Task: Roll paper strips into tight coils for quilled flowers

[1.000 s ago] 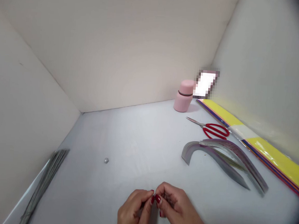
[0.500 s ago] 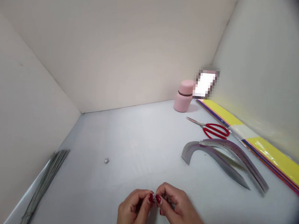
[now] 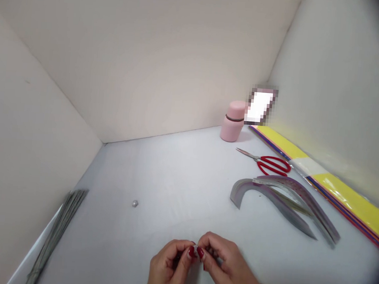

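Note:
Low in the head view, my left hand (image 3: 172,266) and my right hand (image 3: 222,265) meet with their fingertips close together. Between the thumbs and index fingers sits a small silvery-white piece (image 3: 196,249), pinched from both sides and mostly covered by the fingers. Its exact kind is too small to make out. Out on the table, ahead and to the left of my hands, lies a small crumpled silvery ball (image 3: 135,203). Curved grey-purple paper strips (image 3: 289,206) rest to the right, beyond my right hand.
Red-handled scissors (image 3: 266,163) lie behind the strips, near a pink bottle (image 3: 232,123). A pixelated bright rectangle (image 3: 260,106) stands beside the bottle. Flat packs of coloured sheets (image 3: 333,188) line the right wall. A bundle of thin green-grey wires (image 3: 55,238) lies at the left.
Both hands stay in nearly the same place, still pinching the small piece. Only slight finger movement shows; the other things have not moved.

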Motion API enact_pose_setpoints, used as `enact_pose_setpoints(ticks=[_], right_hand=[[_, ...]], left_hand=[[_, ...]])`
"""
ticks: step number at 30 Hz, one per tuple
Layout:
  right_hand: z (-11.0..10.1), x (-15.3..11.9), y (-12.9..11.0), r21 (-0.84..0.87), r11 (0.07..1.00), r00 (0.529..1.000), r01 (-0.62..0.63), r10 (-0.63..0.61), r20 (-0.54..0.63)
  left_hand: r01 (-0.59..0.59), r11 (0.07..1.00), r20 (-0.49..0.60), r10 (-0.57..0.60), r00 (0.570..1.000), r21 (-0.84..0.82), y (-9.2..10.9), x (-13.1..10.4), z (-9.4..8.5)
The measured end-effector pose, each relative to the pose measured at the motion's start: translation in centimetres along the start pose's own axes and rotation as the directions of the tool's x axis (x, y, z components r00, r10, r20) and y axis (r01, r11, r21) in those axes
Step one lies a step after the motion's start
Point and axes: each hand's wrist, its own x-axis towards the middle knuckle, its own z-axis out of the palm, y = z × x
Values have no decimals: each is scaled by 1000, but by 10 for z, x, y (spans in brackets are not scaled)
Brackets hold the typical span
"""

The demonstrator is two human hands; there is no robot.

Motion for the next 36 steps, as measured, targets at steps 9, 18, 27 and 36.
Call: enact_pose_setpoints(ticks=[9,18,27,36], right_hand=[[4,5,3,466,877,992,-114,72,108],[3,8,2,535,809,970,-244,211,123],[-1,7,0,534,813,972,-232,213,97],[0,8,-3,570,790,974,-227,197,114]], left_hand=[[260,867,46,-267,963,-424,-2,6,6],[210,903,61,-201,978,-375,0,2,7],[209,872,18,-225,974,-443,8,0,11],[266,855,-51,-320,946,-445,9,2,13]])
